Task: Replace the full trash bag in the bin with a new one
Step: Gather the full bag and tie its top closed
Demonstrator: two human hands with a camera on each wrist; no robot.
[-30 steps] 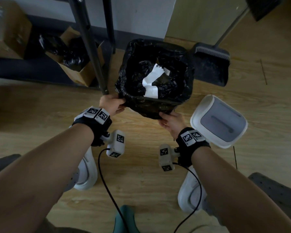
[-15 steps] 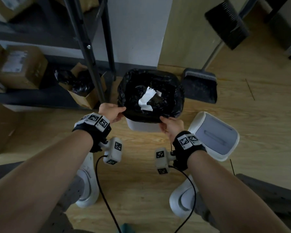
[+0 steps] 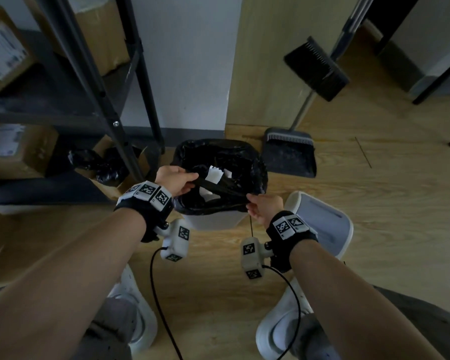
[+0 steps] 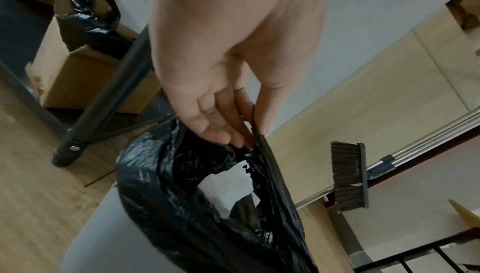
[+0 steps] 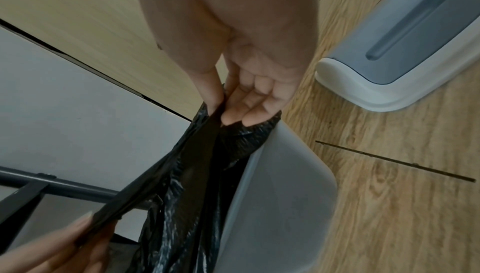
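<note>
Black trash bag (image 3: 255, 167) sits in the bin (image 3: 213, 221) on the floor. My left hand (image 3: 172, 179) and right hand (image 3: 264, 207) pinch its near edge. Lid (image 3: 320, 224) off; lifting out, new bag left.

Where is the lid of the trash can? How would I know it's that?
Find the white bin lined with a black trash bag on the wooden floor. Right beside it, near the person's right hand, lies the lid. It is the only white rounded piece with a grey middle panel and a long groove.
</note>
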